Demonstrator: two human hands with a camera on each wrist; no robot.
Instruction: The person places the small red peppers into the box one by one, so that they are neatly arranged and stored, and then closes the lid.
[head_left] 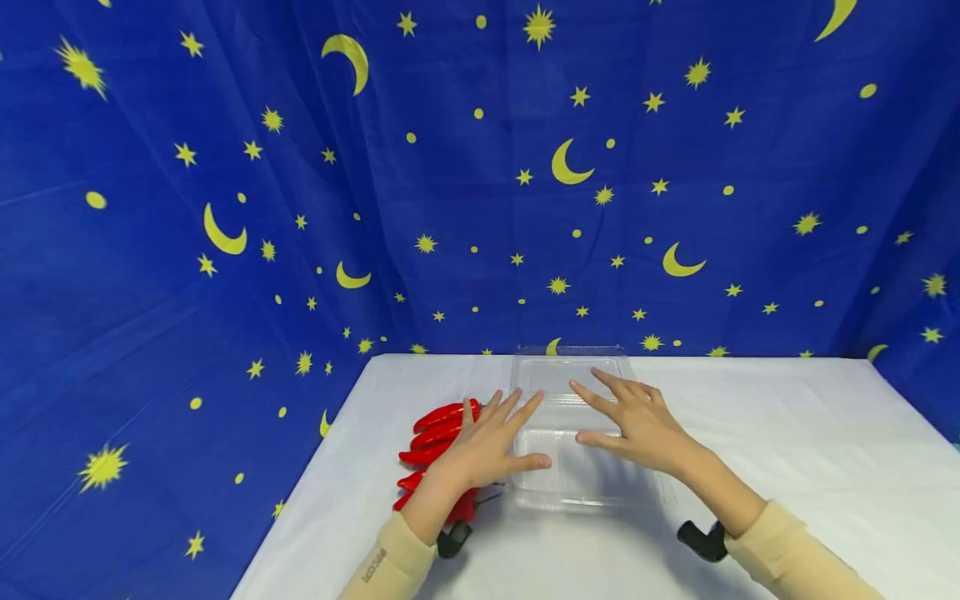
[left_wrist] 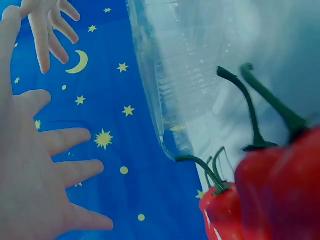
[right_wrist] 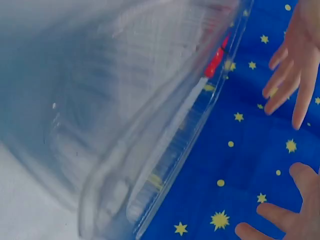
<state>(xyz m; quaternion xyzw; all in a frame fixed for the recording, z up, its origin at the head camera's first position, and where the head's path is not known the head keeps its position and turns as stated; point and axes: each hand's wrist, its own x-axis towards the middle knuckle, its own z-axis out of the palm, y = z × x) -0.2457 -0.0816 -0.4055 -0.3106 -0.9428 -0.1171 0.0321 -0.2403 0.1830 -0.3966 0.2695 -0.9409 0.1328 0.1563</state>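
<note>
Both hands hover with spread fingers above a clear plastic clamshell box [head_left: 570, 462] that lies with its lid [head_left: 573, 375] raised at the back. My left hand [head_left: 491, 442] is over the box's left side, beside several red chili peppers [head_left: 442, 433]. Their green stems and glossy skins show close up in the left wrist view, where the peppers [left_wrist: 280, 190] fill the lower right. My right hand [head_left: 648, 429] is over the box's right part, its fingers pointing left. Neither hand holds anything. The left forearm hides some of the peppers.
A white-covered table [head_left: 787, 442] spreads out to the right of the box. Behind and to the left hangs a blue cloth [head_left: 465, 183] with yellow moons and stars. Dark wrist mounts [head_left: 702, 542] sit under both forearms.
</note>
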